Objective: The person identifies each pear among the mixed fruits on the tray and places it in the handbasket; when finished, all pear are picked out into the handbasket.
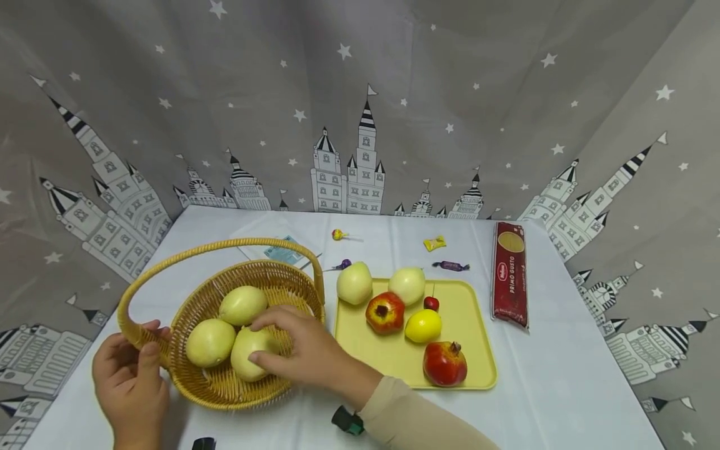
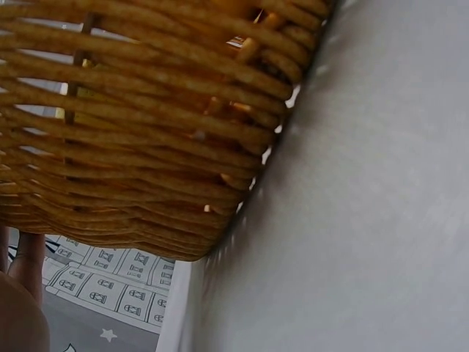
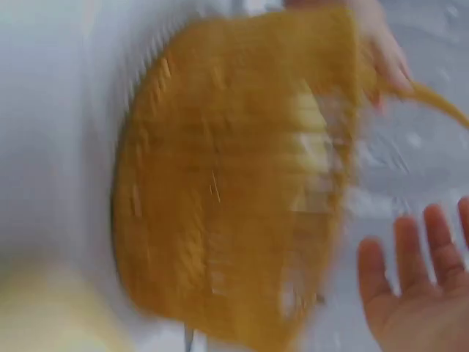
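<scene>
The left hand grips the basket. The right hand, fingers parted, hovers at a fruit, two more beyond its fingertips.

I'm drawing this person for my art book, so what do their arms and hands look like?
The right sleeve is beige and looks plain, with no pattern that I can see, and it stops near the wrist. The right hand and the left hand wear no gloves, and I can't see any rings. No left sleeve shows.
</scene>
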`<action>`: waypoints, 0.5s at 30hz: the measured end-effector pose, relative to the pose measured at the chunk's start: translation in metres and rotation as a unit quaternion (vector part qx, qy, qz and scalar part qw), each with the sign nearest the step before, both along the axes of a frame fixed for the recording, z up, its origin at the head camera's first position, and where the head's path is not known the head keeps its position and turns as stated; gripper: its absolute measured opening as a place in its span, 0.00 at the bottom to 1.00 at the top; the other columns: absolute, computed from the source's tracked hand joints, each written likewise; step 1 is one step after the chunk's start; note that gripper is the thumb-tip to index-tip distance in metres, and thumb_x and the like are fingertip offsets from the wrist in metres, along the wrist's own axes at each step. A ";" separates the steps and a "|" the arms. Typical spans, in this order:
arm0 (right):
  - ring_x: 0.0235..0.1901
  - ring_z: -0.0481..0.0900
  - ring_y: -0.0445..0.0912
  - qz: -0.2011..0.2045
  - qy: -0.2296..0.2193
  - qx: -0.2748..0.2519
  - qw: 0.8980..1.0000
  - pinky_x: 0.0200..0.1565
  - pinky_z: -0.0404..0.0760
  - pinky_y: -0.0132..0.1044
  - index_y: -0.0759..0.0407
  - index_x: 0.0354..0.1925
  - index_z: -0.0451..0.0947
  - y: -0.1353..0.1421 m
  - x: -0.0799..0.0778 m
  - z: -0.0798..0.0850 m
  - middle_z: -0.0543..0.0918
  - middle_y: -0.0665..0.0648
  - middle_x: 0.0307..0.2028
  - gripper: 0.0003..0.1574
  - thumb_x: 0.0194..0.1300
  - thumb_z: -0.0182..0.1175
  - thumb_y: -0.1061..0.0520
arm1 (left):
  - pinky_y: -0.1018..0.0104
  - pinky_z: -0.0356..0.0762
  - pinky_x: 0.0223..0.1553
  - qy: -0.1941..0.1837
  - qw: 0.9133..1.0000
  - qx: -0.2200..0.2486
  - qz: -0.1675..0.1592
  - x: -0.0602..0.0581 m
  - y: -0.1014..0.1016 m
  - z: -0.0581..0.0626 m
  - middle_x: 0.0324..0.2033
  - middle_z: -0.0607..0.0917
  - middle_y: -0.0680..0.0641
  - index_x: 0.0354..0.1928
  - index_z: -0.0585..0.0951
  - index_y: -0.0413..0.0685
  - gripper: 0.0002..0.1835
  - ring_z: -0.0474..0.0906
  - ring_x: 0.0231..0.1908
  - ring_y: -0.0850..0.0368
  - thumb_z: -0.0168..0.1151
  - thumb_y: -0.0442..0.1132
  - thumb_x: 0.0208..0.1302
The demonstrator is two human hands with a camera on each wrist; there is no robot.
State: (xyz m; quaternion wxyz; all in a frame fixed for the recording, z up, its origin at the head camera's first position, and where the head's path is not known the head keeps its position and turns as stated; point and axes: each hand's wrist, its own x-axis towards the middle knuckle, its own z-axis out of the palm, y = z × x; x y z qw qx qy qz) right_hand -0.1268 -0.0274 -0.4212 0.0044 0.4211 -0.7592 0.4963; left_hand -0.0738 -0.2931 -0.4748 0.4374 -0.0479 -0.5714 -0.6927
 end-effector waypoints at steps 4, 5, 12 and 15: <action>0.49 0.77 0.46 -0.052 -0.047 -0.101 0.992 0.54 0.80 0.40 0.58 0.49 0.76 0.053 -0.017 0.012 0.79 0.56 0.48 0.16 0.62 0.65 0.58 | 0.68 0.81 0.49 0.000 1.000 0.002 0.004 -0.001 0.000 0.001 0.46 0.78 0.31 0.52 0.68 0.20 0.17 0.82 0.42 0.49 0.55 0.19 0.61; 0.49 0.77 0.49 -0.081 -0.073 -0.120 0.987 0.54 0.80 0.42 0.59 0.48 0.76 0.067 -0.022 0.014 0.79 0.58 0.48 0.16 0.62 0.65 0.59 | 0.68 0.81 0.49 -0.007 1.000 -0.004 0.013 -0.001 0.000 0.002 0.46 0.78 0.31 0.52 0.68 0.20 0.17 0.82 0.42 0.49 0.55 0.19 0.62; 0.56 0.73 0.48 -0.280 -0.161 -0.086 0.942 0.62 0.73 0.44 0.56 0.51 0.75 0.144 -0.071 0.004 0.77 0.54 0.53 0.23 0.60 0.69 0.53 | 0.68 0.81 0.48 -0.008 0.999 0.028 0.021 0.001 0.003 0.002 0.46 0.78 0.29 0.53 0.69 0.22 0.18 0.82 0.41 0.49 0.56 0.19 0.61; 0.61 0.68 0.49 -0.318 -0.186 -0.014 0.930 0.63 0.70 0.46 0.54 0.57 0.73 0.164 -0.088 -0.008 0.74 0.52 0.57 0.31 0.58 0.69 0.47 | 0.69 0.81 0.48 -0.022 0.999 0.022 0.030 0.001 0.005 0.002 0.46 0.77 0.27 0.53 0.70 0.23 0.18 0.82 0.42 0.49 0.56 0.20 0.61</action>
